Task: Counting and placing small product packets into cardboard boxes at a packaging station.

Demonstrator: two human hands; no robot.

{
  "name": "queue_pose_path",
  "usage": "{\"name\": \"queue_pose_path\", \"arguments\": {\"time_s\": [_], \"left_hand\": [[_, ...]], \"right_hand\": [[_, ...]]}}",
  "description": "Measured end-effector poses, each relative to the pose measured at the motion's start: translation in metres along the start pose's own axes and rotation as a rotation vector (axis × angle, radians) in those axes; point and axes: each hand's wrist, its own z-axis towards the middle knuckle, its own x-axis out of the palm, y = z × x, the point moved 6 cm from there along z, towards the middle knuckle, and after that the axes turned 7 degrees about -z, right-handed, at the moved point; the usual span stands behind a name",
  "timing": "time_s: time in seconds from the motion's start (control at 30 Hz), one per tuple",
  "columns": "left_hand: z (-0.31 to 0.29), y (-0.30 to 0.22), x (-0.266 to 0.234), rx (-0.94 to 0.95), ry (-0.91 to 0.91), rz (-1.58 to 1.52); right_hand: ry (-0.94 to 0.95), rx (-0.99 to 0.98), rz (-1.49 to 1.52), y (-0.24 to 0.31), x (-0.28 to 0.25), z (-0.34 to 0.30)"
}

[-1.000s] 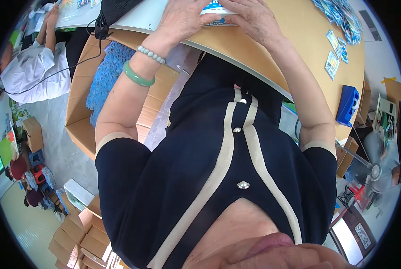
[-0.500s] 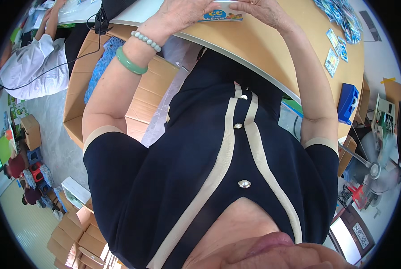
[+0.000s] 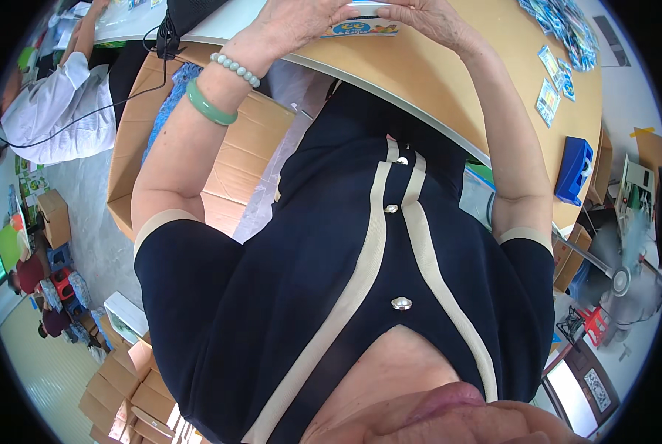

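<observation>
At the top edge of the view, a small printed box [image 3: 360, 29] in blue, white and orange is held over the table's near edge. The fingers of my left hand [image 3: 298, 26] close on its left end. My right hand [image 3: 427, 21] grips the right end, with thumb and fingers near its upper edge. Part of the box and some fingertips are cut off by the picture's rim. A beaded bracelet [image 3: 235, 68] and a green bangle [image 3: 210, 103] circle my left wrist and forearm.
The tan tabletop [image 3: 471, 96] bears a heap of blue packets [image 3: 564, 29], several loose cards [image 3: 549, 100] and a blue tape-dispenser-like holder [image 3: 573, 170]. An open carton [image 3: 250, 148] stands below my left arm. A black cable [image 3: 87, 111] hangs beside a white-shirted person [image 3: 57, 115]. A fan [image 3: 619, 281] stands right.
Both hands and the box have shifted slightly left, and the box sits a little lower in the picture. My left forearm has moved a bit left. The grip looks the same.
</observation>
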Motion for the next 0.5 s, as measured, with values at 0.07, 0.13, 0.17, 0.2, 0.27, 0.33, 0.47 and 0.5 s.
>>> {"name": "queue_pose_path", "arguments": {"time_s": [0.07, 0.13, 0.17, 0.2, 0.27, 0.33, 0.47, 0.5], "left_hand": [[-0.003, -0.003, 0.001, 0.01, -0.066, -0.002], [-0.005, -0.006, 0.003, -0.014, -0.117, 0.036], [-0.007, -0.007, 0.003, -0.03, -0.142, 0.057], [-0.009, -0.005, 0.009, -0.032, -0.14, 0.058], [-0.013, 0.002, 0.017, -0.016, -0.231, -0.116], [-0.014, 0.015, 0.022, -0.005, -0.273, -0.204], [-0.023, 0.047, 0.029, -0.068, -0.063, -0.384], [-0.026, 0.051, 0.026, -0.079, -0.056, -0.464]], "right_hand": [[-0.048, -0.098, -0.126, 0.006, 0.001, -0.004], [-0.074, -0.145, -0.188, 0.009, 0.001, -0.009], [-0.089, -0.139, -0.234, 0.014, 0.0, -0.012], [-0.104, -0.134, -0.281, 0.019, -0.001, -0.015], [-0.121, -0.127, -0.327, 0.021, -0.004, -0.014], [-0.076, -0.119, -0.271, 0.014, -0.004, -0.006], [-0.072, -0.109, -0.126, -0.002, -0.003, -0.004], [-0.08, -0.114, -0.069, -0.002, -0.003, -0.003]]}}
